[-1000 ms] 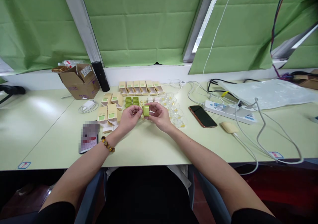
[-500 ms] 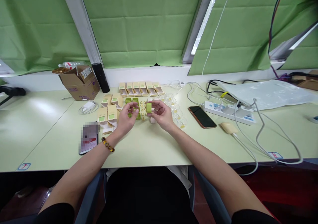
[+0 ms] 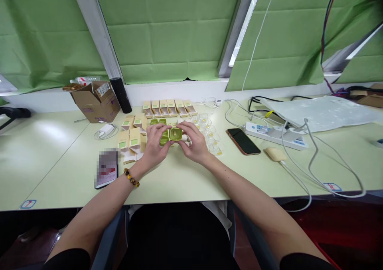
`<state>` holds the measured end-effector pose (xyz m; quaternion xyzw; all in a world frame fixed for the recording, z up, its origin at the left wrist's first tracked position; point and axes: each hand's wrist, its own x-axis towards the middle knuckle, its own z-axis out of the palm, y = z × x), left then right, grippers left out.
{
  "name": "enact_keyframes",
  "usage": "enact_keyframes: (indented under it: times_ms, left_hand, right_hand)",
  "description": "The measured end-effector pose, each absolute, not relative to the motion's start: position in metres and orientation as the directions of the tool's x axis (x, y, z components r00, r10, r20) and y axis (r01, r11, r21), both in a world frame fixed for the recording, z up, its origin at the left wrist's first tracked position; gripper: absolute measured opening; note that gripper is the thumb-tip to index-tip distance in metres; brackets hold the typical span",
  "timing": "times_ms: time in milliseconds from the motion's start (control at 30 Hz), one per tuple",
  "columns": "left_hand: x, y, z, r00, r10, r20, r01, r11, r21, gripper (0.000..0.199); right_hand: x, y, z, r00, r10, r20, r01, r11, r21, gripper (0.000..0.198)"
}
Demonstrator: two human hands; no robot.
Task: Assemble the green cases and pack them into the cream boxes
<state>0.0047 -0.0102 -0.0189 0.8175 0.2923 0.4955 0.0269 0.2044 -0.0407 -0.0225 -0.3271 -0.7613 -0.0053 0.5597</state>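
And here both hands meet over the tabletop (image 3: 191, 182), left hand (image 3: 156, 142) and right hand (image 3: 195, 143) pinching opposite sides of one small green cup (image 3: 176, 134), hollow side toward the camera, midway between near and far edges! Clear cups (image 3: 213, 137) sit just beside the right hand, and open boxes (image 3: 165, 108) line up near the far edge.

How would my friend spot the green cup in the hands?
Find the long pale table, then the left hand and right hand over it. Between them is a squarish green cup. Other green cups sit on the table; only this one is held.
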Motion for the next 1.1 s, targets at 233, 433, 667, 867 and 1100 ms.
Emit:
enact_keyframes:
  times_ms: [233,433,667,867,1100]
  left_hand:
    - [0.005,-0.012,-0.017,0.326,0.483,0.813,0.444,-0.837,0.32,0.039]
    - [0.005,-0.011,-0.017,0.357,0.469,0.808,0.423,-0.852,0.308,0.041]
    - [0.003,-0.01,-0.02,0.345,0.432,0.833,0.421,-0.865,0.274,0.039]
    - [0.004,-0.012,-0.021,0.34,0.396,0.853,0.405,-0.88,0.247,0.039]
    - [0.005,-0.011,-0.022,0.32,0.369,0.872,0.427,-0.879,0.215,0.037]
  right_hand:
    - [0.214,-0.035,-0.027,-0.266,0.385,0.884,0.562,0.807,-0.182,0.036]
    - [0.216,-0.036,-0.027,-0.285,0.374,0.883,0.568,0.808,-0.159,0.027]
    - [0.215,-0.036,-0.027,-0.306,0.379,0.873,0.576,0.804,-0.147,0.029]
    - [0.215,-0.038,-0.026,-0.353,0.303,0.885,0.589,0.807,-0.042,0.035]
    - [0.214,-0.037,-0.028,-0.338,0.292,0.895,0.59,0.806,-0.04,0.033]
